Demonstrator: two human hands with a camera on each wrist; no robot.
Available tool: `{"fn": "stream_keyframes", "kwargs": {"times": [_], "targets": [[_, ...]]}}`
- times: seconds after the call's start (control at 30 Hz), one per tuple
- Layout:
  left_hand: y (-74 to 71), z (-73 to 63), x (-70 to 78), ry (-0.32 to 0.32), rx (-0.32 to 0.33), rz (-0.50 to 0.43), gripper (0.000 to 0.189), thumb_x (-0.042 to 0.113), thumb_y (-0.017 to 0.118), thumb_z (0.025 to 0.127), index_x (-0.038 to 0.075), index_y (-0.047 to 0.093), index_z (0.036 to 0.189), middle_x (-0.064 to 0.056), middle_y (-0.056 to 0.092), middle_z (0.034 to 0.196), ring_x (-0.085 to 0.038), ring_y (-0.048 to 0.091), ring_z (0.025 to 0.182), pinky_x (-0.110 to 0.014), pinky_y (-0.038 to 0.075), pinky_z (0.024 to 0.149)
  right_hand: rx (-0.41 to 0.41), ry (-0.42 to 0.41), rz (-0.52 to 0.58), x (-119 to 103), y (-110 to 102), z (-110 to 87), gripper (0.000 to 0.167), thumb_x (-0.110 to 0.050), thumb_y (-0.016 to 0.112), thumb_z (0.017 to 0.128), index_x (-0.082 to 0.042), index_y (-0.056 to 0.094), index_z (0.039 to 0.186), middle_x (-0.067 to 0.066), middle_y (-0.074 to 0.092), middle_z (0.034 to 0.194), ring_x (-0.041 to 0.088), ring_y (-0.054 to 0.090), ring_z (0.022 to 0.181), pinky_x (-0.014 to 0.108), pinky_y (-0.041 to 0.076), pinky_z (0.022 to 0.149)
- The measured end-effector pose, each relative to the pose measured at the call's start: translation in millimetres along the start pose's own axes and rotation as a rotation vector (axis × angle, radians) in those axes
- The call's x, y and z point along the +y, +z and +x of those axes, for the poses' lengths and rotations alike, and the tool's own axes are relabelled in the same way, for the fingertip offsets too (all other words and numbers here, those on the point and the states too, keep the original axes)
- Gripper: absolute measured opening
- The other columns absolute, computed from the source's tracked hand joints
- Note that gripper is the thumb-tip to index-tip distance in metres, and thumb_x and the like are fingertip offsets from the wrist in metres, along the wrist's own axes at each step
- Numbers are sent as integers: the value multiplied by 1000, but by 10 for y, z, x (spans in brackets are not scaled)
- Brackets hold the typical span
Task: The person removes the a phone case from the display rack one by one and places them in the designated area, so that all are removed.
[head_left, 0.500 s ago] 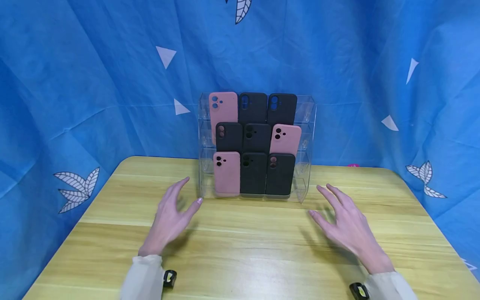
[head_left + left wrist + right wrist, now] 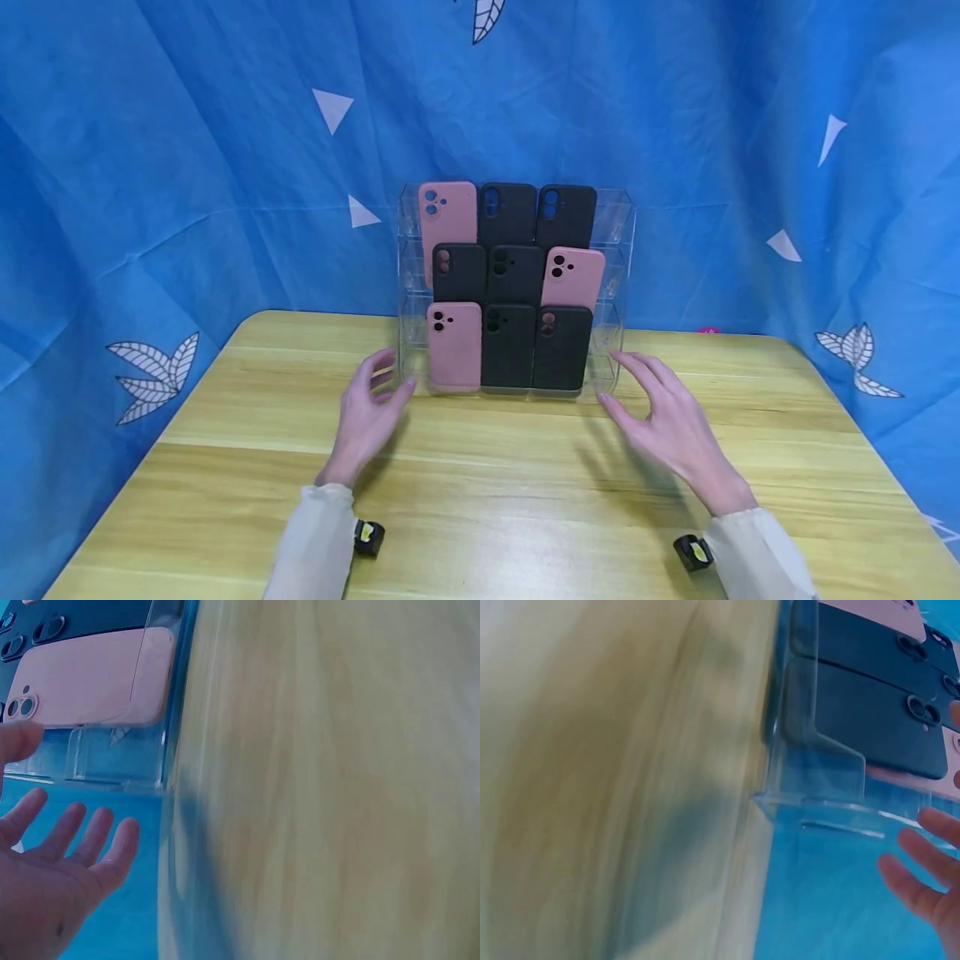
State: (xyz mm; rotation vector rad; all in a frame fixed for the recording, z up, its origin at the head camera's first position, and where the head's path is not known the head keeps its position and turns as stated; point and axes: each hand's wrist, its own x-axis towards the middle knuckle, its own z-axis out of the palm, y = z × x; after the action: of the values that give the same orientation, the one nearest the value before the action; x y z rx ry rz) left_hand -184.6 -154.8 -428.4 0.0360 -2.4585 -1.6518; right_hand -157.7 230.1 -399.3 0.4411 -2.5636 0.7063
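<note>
One left hand point(image 2: 366, 421), one right hand point(image 2: 671, 423), fingers apart, flank clear rack point(image 2: 613, 229) on wood-grain table point(image 2: 510, 487); blue curtain point(image 2: 480, 108) behind.

Three pink rectangular phone cases point(image 2: 454, 346), six black rectangular phone cases point(image 2: 508, 348), nine in all! One clear plastic rack point(image 2: 609, 221), one pale wooden table point(image 2: 510, 500), one patterned blue cloth point(image 2: 225, 125), two white sleeves point(image 2: 313, 537), one bare left hand point(image 2: 367, 417), one bare right hand point(image 2: 672, 425)!

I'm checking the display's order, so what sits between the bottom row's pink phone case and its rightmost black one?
In the head view, a single black phone case stands between them.
</note>
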Motion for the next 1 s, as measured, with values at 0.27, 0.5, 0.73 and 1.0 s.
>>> {"fn": "stream_keyframes", "kwargs": {"times": [0.27, 0.5, 0.73, 1.0], "targets": [[87, 108, -4, -46, 42, -94, 48, 14, 70, 95, 8, 51, 139, -15, 56, 140, -35, 59, 130, -45, 53, 109, 44, -16, 103, -7, 60, 167, 58, -19, 75, 92, -11, 54, 146, 17, 64, 134, 35, 64, 113, 55, 59, 85], [139, 167, 2, -41, 102, -142, 39, 8, 69, 94, 6, 55, 131, -16, 59, 132, -34, 64, 122, -44, 55, 106, 102, -22, 182, -17, 112, 292, 56, -13, 74, 92, -11, 55, 145, 14, 67, 130, 32, 67, 109, 46, 62, 79], [172, 193, -10, -42, 138, -161, 37, 8, 69, 94, 6, 56, 129, -16, 61, 129, -33, 64, 119, -44, 55, 105, 61, 53, 238, -80, 121, 403, 59, -20, 71, 96, -10, 49, 150, 16, 67, 125, 31, 67, 109, 49, 63, 83], [200, 206, -21, -41, 192, -152, 30, 8, 67, 96, 6, 59, 125, -15, 63, 127, -33, 65, 119, -45, 55, 103, 5, 140, 269, -134, 192, 511, 64, -27, 68, 99, -21, 41, 157, 17, 67, 122, 33, 73, 101, 50, 64, 82]]}}
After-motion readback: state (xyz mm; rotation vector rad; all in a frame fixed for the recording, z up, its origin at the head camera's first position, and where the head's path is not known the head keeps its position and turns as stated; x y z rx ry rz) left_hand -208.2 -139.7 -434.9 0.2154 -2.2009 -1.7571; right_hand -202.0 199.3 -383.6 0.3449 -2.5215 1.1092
